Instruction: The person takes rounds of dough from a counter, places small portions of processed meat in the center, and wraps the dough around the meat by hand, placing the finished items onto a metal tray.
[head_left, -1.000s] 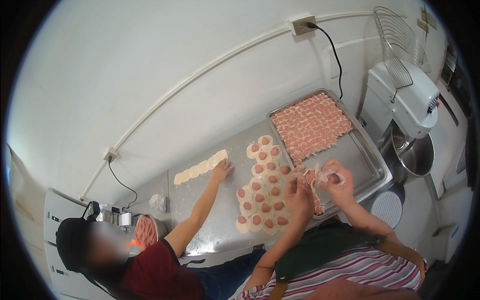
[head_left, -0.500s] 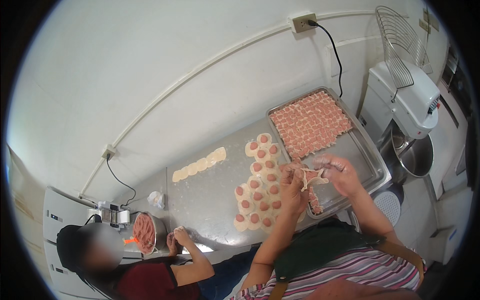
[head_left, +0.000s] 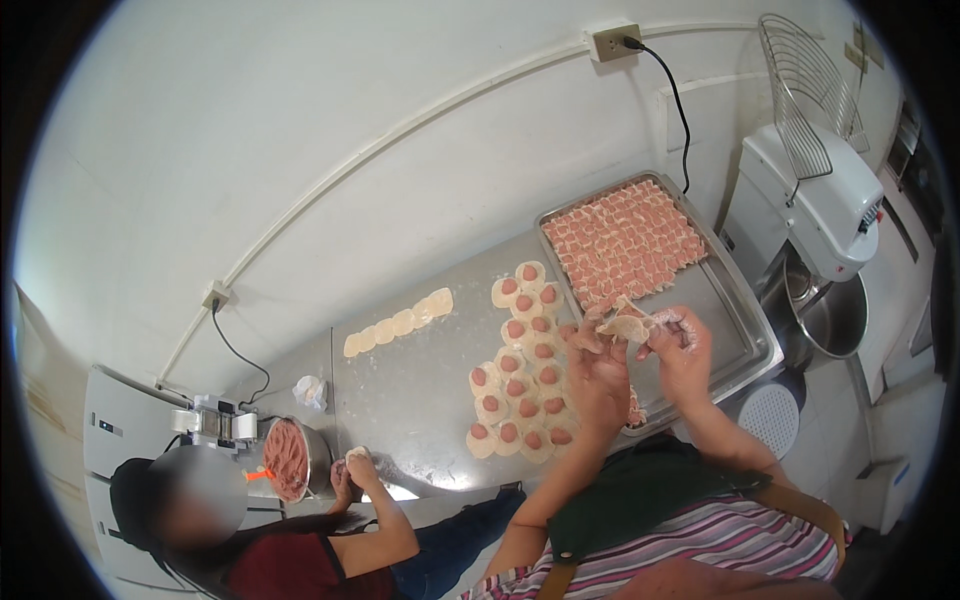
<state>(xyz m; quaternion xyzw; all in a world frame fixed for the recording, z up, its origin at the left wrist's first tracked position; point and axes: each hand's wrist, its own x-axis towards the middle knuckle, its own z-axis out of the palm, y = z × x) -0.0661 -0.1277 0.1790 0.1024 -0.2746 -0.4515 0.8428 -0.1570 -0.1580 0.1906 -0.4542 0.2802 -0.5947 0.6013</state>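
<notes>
My left hand [head_left: 600, 375] holds up an open-topped meat dumpling [head_left: 626, 326] with a thin, pale wrapper. The fingers of my right hand [head_left: 682, 345] pinch the dumpling's right edge. Both hands are over the left part of a metal tray [head_left: 728, 318], whose far half is packed with rows of finished dumplings [head_left: 622, 245]. Beside the tray, on the steel table [head_left: 420, 400], round wrappers with balls of pink meat filling [head_left: 515, 387] lie overlapping in a group. My hands partly hide a few dumplings near the tray's front edge.
At the left a co-worker's hands [head_left: 352, 470] hold something pale beside a pot of ground meat [head_left: 290, 458]. Plain wrappers [head_left: 398, 325] lie in a row on the table. To the right stands a mixer [head_left: 815, 200] with a metal bowl.
My right hand has come inward and down from its spread pose and now pinches the wrapper's edge. The dumpling has been turned and raised slightly in my left hand.
</notes>
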